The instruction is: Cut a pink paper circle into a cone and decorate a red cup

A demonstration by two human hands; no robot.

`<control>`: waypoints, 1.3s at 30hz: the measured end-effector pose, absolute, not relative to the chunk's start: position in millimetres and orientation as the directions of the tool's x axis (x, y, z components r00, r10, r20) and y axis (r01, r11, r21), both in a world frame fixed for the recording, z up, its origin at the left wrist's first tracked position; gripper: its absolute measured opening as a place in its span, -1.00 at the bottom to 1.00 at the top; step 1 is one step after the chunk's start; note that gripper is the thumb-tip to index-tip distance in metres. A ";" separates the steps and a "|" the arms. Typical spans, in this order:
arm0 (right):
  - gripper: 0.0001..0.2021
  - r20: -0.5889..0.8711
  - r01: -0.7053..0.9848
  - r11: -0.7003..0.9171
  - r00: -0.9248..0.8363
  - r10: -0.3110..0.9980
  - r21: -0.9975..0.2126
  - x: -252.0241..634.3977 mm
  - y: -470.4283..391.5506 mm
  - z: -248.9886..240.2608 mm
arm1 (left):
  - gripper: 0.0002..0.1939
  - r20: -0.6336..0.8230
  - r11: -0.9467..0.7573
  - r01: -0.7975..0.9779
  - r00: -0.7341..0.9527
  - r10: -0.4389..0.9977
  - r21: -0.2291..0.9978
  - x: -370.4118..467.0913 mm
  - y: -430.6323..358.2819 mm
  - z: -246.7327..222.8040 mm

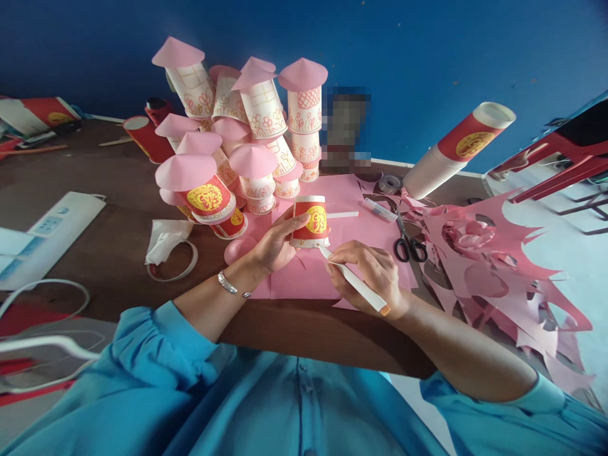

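Note:
My left hand (pixel 280 244) is closed around a red and white paper cup (pixel 303 235) with a yellow emblem, held upside down with its wide rim low. In my right hand (pixel 368 269) is a white marker pen (pixel 360 287) with an orange end, gripped like a pencil. Its tip touches or nearly touches the cup's lower rim; I cannot tell which. Beneath both hands lies pink paper (pixel 304 278). A second white pen (pixel 344 215) rests on the paper behind the cup.
Stacked cups with pink cone roofs (pixel 254 161) stand behind my left hand. To the right are scissors (pixel 409 247), a glue stick (pixel 380 209), grey tape (pixel 389 183), pink paper scraps (pixel 494 272) and a tall leaning cup stack (pixel 434 168). A tape roll (pixel 192 263) lies left.

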State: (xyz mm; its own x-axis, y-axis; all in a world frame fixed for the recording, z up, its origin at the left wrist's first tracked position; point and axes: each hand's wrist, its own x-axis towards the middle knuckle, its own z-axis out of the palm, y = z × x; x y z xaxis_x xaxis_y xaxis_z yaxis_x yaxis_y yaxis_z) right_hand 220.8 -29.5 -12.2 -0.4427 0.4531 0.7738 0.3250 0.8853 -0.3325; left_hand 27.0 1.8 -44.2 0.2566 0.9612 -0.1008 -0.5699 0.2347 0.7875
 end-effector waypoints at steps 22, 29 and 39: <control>-0.80 0.778 0.310 0.896 -0.457 0.432 -0.316 221.4 -31.2 -9.9 | -0.41 -0.089 0.271 -0.590 0.319 0.944 0.761 24.7 1.4 -42.7; -0.80 0.783 0.307 0.894 -0.442 0.437 -0.326 220.9 -31.0 -10.5 | -0.57 -0.085 0.214 -0.579 0.243 0.966 0.787 26.9 1.8 -46.7; -0.83 0.768 0.320 0.887 -0.455 0.452 -0.333 221.4 -28.0 -14.2 | -0.71 -0.114 0.234 -0.561 0.240 0.964 0.794 27.7 1.7 -42.6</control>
State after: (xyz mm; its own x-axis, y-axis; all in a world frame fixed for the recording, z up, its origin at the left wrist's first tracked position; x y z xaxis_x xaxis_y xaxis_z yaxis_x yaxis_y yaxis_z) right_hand 221.4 -28.0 -14.2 -0.4545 0.4519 0.7676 0.3202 0.8870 -0.3326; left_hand 27.7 1.7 -42.6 0.2405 0.9639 -0.1144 -0.5607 0.2342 0.7942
